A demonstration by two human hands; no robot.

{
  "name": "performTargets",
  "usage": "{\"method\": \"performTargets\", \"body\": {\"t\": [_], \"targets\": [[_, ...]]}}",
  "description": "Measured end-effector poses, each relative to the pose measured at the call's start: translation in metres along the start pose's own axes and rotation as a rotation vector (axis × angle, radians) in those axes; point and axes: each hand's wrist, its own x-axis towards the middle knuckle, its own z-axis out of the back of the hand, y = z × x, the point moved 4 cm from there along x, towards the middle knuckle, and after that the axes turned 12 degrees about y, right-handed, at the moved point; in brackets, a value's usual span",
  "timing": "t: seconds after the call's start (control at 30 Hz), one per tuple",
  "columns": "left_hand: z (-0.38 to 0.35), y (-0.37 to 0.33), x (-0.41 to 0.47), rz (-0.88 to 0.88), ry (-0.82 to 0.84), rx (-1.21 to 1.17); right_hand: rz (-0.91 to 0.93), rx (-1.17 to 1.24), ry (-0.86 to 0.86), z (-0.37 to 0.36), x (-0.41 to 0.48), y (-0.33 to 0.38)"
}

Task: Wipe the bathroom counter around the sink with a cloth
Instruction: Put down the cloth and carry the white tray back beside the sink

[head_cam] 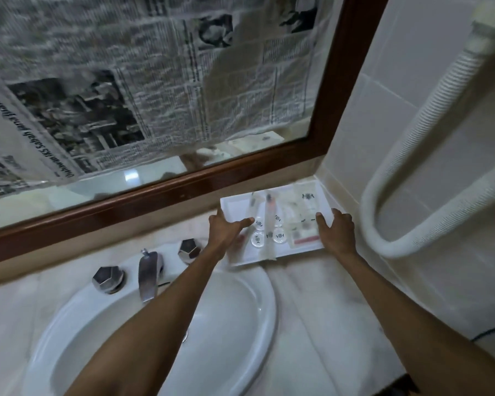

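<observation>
A white tray (320, 198) of small toiletries, with tubes, round caps and sachets, sits in the back right corner of the pale marble counter (320, 304). My left hand (226, 230) grips the tray's left edge. My right hand (336, 228) grips its right edge. The white oval sink (257, 284) fills the counter's middle, under my left forearm. No cloth is in view.
A chrome faucet (148, 272) stands behind the sink between two faceted knobs (108, 279) (189, 250). A wood-framed mirror (160, 192) covered with newspaper rises behind. A white corrugated hose (429, 124) loops down the tiled right wall.
</observation>
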Motion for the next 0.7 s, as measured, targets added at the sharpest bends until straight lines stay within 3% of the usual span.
{"method": "performTargets", "body": {"t": [0.3, 0.53, 0.7], "targets": [[-0.047, -0.004, 0.036, 0.109, -0.025, 0.031, -0.117, -0.025, 0.114, -0.006, 0.077, -0.031], [-0.059, -0.011, 0.049, 0.113, -0.016, 0.041, -0.073, 0.084, 0.136, -0.01, 0.108, -0.04], [-0.057, -0.011, 0.038, 0.119, 0.016, 0.229, 0.006, 0.048, 0.117, -0.01, 0.098, -0.048]]}}
